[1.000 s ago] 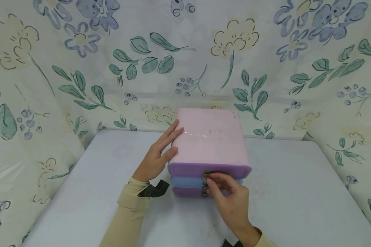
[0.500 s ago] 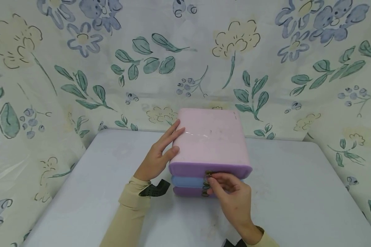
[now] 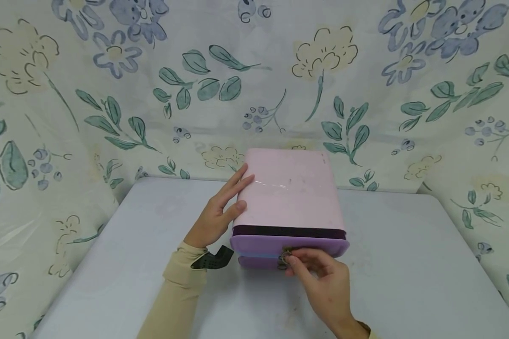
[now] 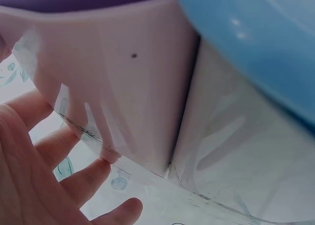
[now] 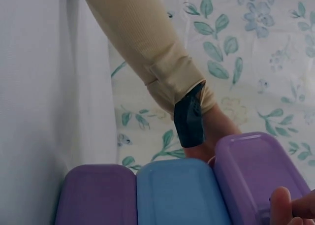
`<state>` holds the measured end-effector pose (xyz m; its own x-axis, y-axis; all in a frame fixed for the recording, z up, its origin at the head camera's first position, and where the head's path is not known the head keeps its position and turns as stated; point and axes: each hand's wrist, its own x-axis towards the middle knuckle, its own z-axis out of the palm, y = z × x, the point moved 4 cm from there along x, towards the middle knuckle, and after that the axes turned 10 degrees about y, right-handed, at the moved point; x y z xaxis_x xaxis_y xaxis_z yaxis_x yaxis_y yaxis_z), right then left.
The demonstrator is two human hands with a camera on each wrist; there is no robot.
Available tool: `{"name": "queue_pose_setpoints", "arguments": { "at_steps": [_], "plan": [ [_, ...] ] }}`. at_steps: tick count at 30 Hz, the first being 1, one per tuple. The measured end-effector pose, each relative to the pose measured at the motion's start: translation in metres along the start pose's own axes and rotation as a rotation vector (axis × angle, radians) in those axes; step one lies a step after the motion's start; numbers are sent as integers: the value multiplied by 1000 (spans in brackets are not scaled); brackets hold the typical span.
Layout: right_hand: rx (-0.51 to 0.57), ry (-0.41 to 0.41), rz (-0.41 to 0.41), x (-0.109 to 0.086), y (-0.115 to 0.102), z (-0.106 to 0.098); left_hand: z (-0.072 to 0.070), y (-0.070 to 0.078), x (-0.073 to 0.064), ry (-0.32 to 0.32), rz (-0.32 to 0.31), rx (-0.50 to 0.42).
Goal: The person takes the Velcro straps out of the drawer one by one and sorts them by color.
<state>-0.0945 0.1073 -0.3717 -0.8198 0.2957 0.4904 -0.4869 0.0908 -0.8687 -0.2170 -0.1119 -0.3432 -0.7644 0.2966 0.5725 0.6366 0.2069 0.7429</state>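
A small drawer cabinet with a pink top (image 3: 290, 188) stands at the table's back. Its top purple drawer (image 3: 254, 245) sticks out a little, and a dark gap shows behind its front. My right hand (image 3: 324, 282) pinches the ring pull (image 3: 285, 256) on that drawer between thumb and forefinger. My left hand (image 3: 214, 216) rests against the cabinet's left side, fingers spread and their tips over the top edge. Below, the blue drawer (image 5: 182, 190) and the lower purple drawer (image 5: 98, 193) sit pushed in, as the right wrist view shows.
A white table (image 3: 407, 263) bears the cabinet. Behind it and at both sides hangs a floral sheet (image 3: 280, 94). Black wrist mounts (image 3: 214, 259) sit over the beige sleeves (image 3: 174, 301).
The top drawer has slid out toward me, with the right hand drawing its ring pull along. The dark gap has appeared within the last half second. My left hand stays in place.
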Motion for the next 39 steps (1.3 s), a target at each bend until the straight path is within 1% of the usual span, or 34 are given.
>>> {"name": "queue_pose_setpoints", "arguments": {
  "at_steps": [2,9,14,18,23,31,39],
  "plan": [
    [8,-6,-21,-2,0,-1,0,0,0,0,1,-2],
    [38,-50,-146,-8,1,-4,0,-2,0,1,6,-8],
    [51,-83,-196,-10,-2,-6,0,-2,0,1,3,-4],
    [64,-89,-234,-13,-2,-8,0,-3,1,5,2,0],
    [75,-98,-259,-17,-3,-9,0,-2,0,6,5,-4],
    [69,-100,-271,-23,-4,-11,0,-2,1,11,9,-10],
    [154,-119,-348,-29,-1,-12,0,-3,1,11,1,-2]
  ]
}}
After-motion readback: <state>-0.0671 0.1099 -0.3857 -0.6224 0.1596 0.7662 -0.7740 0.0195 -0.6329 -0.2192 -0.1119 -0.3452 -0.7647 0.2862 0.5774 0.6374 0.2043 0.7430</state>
